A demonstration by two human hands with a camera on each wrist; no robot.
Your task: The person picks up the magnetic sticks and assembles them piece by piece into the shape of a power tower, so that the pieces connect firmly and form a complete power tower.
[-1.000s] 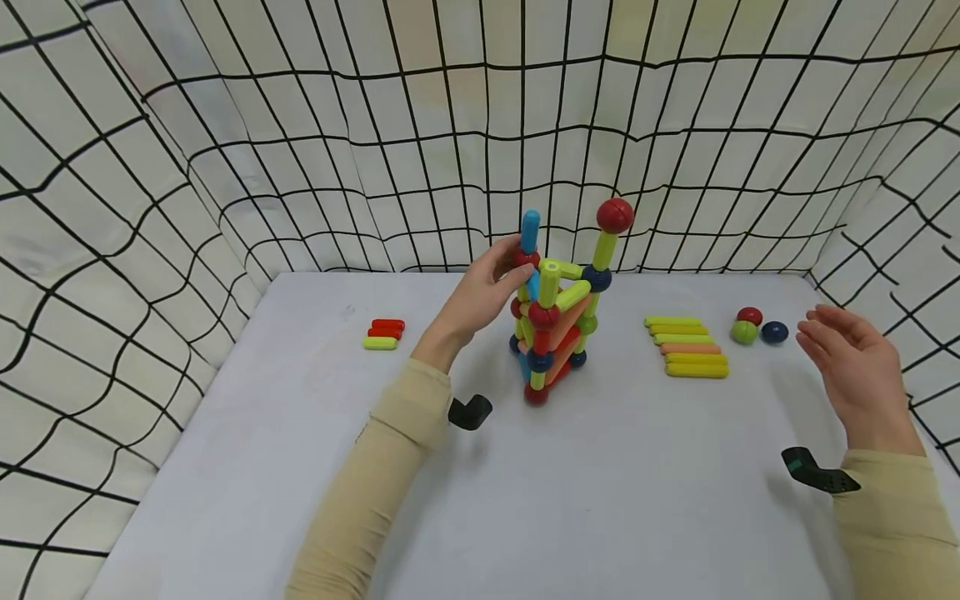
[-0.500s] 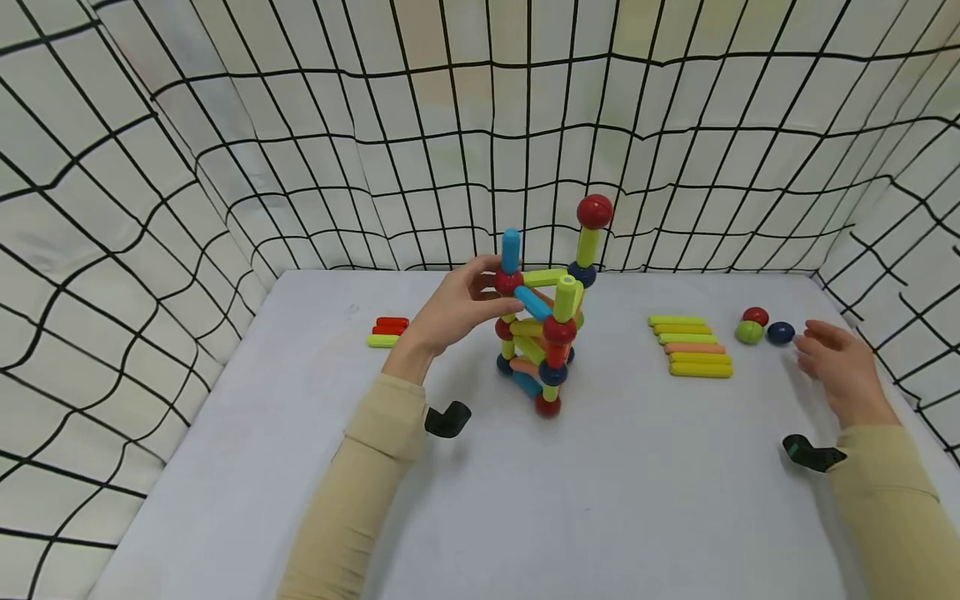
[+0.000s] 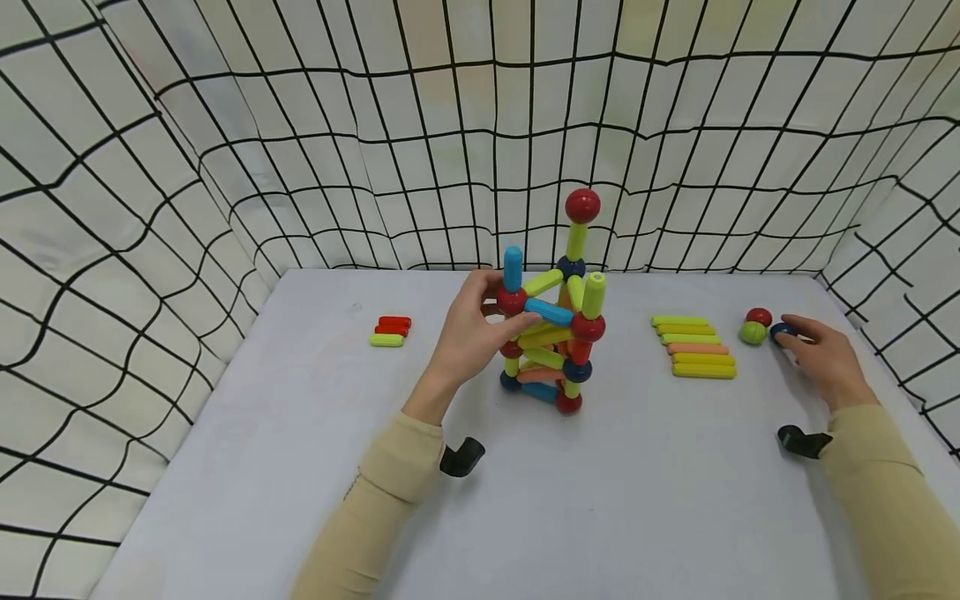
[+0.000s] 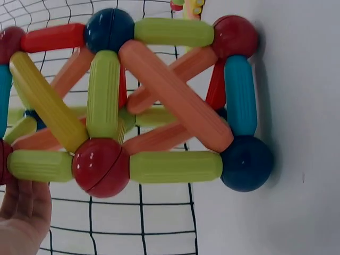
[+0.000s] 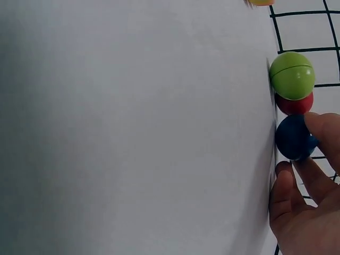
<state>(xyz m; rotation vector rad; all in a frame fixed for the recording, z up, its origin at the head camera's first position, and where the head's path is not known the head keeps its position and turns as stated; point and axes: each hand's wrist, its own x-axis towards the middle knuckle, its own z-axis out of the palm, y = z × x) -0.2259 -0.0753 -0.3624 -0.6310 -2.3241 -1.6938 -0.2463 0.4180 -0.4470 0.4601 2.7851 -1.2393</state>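
Tower: stands upright on the far half of the white table, near the middle, a frame of coloured rods joined by balls.
Tower top: a light blue rod points up at the left corner, a yellow-green rod at the near right corner; behind them the tallest post ends in a red top ball.
Tower sides: orange braces and a yellow brace slant across, clear in the left wrist view.
Left hand: clasps the tower, thumb and fingers curled about the red joint under the light blue rod.
Right hand: well apart from the other, pinches a dark blue ball between thumb and finger at the table's right side.
Dark blue ball: low by the tabletop; whether it touches cannot be told.
Neighbours: a green ball and a loose red ball, just beside it.
Long rods: six lie side by side, yellow-green, yellow and one orange, between tower and loose balls.
Short rods: two red, one yellow-green, left of the left hand.
Sleeves: tan, a black wrist mount on each.
Backdrop: black netting over white.
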